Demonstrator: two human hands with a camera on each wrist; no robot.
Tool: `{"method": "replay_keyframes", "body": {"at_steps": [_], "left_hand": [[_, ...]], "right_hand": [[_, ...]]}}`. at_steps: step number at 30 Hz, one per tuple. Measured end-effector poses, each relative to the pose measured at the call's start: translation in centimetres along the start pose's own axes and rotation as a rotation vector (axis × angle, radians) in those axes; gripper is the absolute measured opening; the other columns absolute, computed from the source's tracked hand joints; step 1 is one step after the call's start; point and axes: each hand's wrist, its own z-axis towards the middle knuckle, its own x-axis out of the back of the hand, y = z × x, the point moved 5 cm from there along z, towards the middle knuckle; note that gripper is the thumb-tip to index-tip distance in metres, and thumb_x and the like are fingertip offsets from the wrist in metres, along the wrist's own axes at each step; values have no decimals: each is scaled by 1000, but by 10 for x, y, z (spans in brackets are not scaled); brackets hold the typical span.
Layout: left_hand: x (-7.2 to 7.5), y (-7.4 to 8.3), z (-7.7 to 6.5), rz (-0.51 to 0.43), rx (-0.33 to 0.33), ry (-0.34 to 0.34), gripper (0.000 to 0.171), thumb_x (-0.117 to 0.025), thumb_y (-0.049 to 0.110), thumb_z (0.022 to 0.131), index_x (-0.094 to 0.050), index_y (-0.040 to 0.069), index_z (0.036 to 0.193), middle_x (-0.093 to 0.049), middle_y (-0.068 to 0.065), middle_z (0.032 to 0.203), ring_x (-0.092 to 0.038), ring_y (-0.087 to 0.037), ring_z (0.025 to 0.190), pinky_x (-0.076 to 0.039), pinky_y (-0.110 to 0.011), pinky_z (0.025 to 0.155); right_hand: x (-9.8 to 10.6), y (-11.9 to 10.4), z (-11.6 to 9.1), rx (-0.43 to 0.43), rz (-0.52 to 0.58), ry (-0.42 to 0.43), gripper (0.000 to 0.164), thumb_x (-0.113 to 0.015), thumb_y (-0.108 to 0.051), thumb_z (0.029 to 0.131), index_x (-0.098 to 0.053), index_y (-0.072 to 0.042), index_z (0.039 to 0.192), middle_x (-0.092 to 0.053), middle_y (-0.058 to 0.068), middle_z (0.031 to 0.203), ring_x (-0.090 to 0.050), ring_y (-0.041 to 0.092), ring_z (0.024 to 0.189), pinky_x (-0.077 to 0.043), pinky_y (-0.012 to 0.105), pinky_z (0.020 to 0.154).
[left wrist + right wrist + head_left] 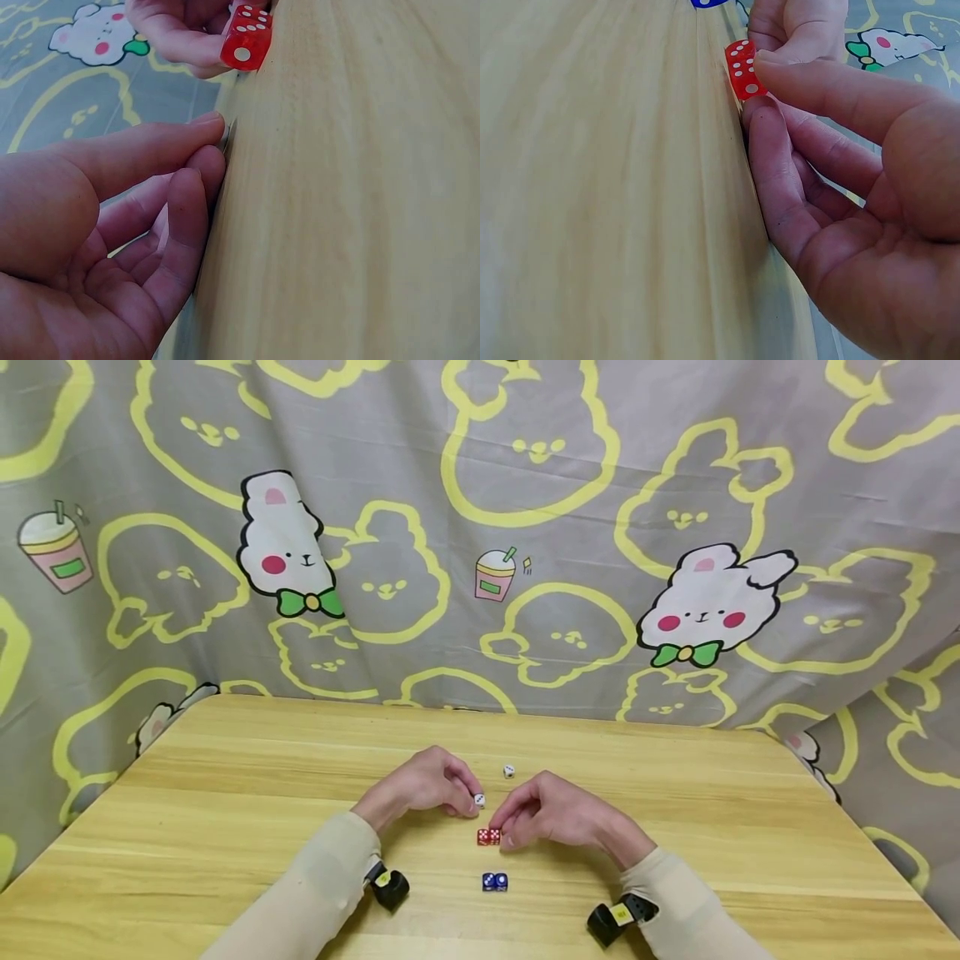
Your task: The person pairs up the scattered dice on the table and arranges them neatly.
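My left hand point(431, 785) pinches a white die point(479, 799) between thumb and fingertips, low over the wooden table. In the left wrist view that die is hidden behind the fingers point(196, 161). Two red dice point(488, 837) sit side by side, nearer to me than the white die. My right hand point(558, 810) has thumb and index finger around the right one; in the right wrist view the thumb tip overlaps the edge of the red dice point(742, 69).
A second white die point(508, 772) lies farther back on the table point(225, 827). Two blue dice point(495, 882) stand side by side nearest to me. A patterned grey curtain point(420, 543) hangs behind the table's far edge. Both wrists wear black straps with cameras.
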Motion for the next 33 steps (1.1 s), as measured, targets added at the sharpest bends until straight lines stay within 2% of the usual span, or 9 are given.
{"method": "replay_keyframes", "body": {"at_steps": [13,33], "left_hand": [[1,0,-1,-7,6,-7,18,-89,3,80,-79,4,95,-78,-6,82,-69,-12,71,-60,-25,69],[1,0,0,4,-3,-3,17,-89,3,80,-79,6,93,-76,-5,80,-68,-13,71,-59,-25,68]], "right_hand": [[-1,1,1,-9,22,-2,24,-86,-5,83,-81,-4,107,-78,3,92,-70,13,84,-56,19,76],[2,2,1,-28,99,33,25,-79,-2,88,-79,0,113,-77,5,92,-67,13,84,-56,21,76]]}}
